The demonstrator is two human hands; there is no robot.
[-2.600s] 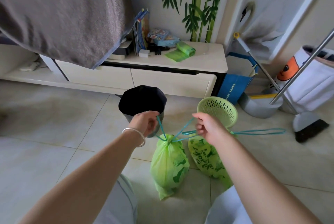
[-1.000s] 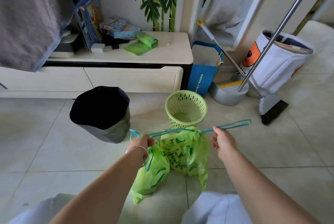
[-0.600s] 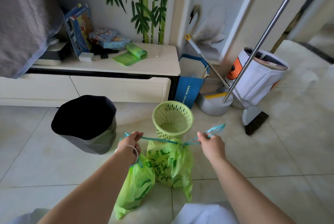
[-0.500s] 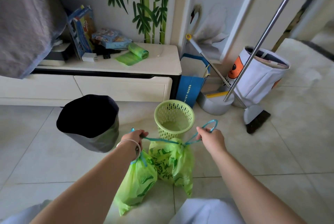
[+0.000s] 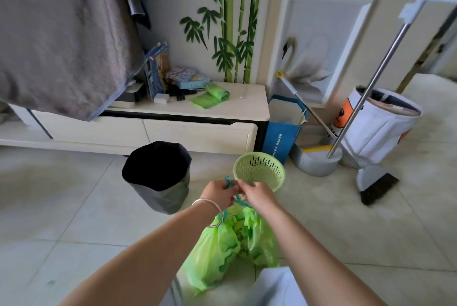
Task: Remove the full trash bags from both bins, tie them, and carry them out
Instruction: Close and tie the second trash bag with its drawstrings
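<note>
Above the floor in front of the green bin (image 5: 259, 169), the left hand (image 5: 217, 194) and right hand (image 5: 258, 194) are pinching the blue drawstring (image 5: 228, 182), apparently knotting the two green bags (image 5: 230, 244) hanging below; next, cinching tight.

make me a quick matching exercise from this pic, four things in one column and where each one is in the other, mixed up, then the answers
Things:
1. roll of green bags
2. green basket bin
3. blue paper bag
4. broom head

Places:
A. on the floor at the right, below the long metal handle
B. on top of the white cabinet
C. standing against the cabinet's right end
D. on the floor just beyond the left hand and right hand, which pinch the blue drawstrings of the green trash bags

Pairs: 1-B, 2-D, 3-C, 4-A
</note>
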